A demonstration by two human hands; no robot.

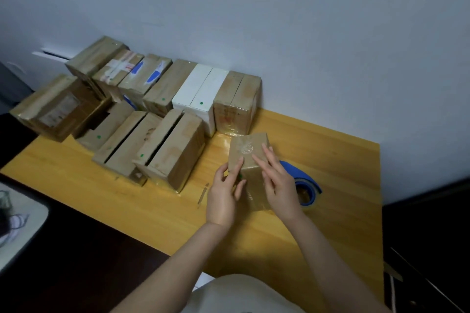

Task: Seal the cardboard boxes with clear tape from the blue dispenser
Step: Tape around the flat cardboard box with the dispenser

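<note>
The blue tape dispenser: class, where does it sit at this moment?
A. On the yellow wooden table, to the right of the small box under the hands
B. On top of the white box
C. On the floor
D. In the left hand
A: the blue tape dispenser rests on the yellow wooden table, partly hidden behind the right hand, which, with the left hand, touches the small brown cardboard box.
</note>
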